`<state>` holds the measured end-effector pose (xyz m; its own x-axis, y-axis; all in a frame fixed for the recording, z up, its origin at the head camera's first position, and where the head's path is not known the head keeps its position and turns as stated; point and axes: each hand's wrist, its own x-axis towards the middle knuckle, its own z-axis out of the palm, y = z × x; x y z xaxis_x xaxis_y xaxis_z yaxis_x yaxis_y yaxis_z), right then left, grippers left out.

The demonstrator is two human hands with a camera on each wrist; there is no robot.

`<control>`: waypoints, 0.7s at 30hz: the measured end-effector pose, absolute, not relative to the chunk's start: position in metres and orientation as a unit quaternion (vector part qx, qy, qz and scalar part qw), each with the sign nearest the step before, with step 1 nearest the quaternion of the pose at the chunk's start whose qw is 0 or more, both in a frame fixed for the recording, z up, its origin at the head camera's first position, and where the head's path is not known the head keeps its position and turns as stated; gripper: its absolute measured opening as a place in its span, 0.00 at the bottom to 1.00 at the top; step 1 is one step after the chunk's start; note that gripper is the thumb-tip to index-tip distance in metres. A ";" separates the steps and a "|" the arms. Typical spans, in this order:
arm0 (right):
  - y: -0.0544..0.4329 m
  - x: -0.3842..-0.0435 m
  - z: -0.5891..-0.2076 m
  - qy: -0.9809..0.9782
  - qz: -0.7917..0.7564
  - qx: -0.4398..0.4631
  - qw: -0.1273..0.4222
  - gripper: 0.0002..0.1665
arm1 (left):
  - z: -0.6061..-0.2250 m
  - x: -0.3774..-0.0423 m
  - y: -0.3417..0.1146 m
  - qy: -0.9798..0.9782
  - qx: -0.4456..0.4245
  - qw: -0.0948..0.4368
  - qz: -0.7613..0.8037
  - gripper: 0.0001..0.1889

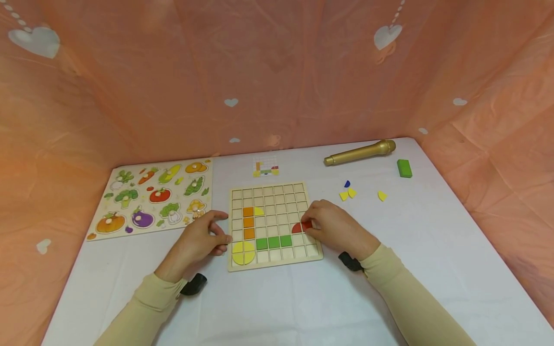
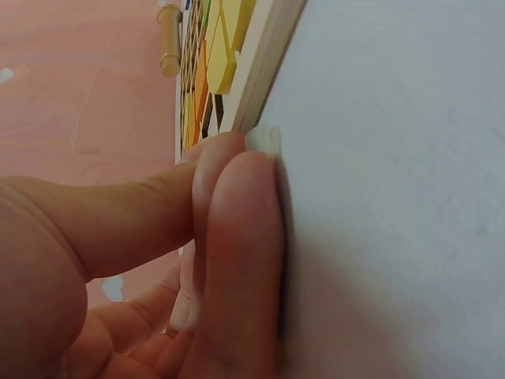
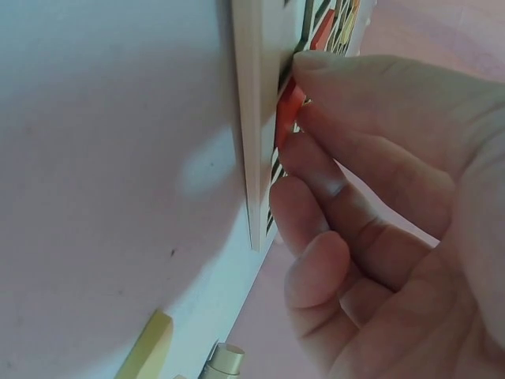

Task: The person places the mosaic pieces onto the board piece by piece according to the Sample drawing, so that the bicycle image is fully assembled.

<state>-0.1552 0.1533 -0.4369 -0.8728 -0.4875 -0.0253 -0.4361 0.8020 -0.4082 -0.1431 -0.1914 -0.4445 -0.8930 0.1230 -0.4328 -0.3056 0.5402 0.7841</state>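
Observation:
A wooden grid board (image 1: 277, 265) lies flat in the head view, between both hands. My right hand (image 1: 337, 226) pinches a red quarter-circle piece (image 1: 307, 225) over a cell at the board's right side; in the right wrist view the red piece (image 3: 289, 110) sits between thumb and finger. Beside it rests another red piece (image 1: 296, 228). My left hand (image 1: 199, 240) touches the board's left edge with its fingertips. Set in the grid are orange squares (image 1: 248, 222), green squares (image 1: 274, 241), a yellow quarter-circle (image 1: 258, 211) and a yellow circle (image 1: 243, 253) of quarter pieces.
Behind the board lies a small pattern card (image 1: 266, 166). A vegetable puzzle (image 1: 140, 190) is at left. To the right are loose yellow pieces (image 1: 352, 193), a blue piece (image 1: 347, 184), a gold microphone (image 1: 359, 153) and a green block (image 1: 404, 168).

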 end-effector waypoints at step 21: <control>0.153 -0.156 -0.437 0.947 -0.200 -0.239 0.074 0.10 | -0.446 -0.144 -0.191 0.847 -0.055 0.225 0.478 0.34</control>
<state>-0.1558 0.1528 -0.4371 -0.8747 -0.4826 -0.0452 -0.4233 0.8060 -0.4137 -0.1441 -0.1915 -0.4461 -0.8925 0.1226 -0.4341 -0.3080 0.5374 0.7851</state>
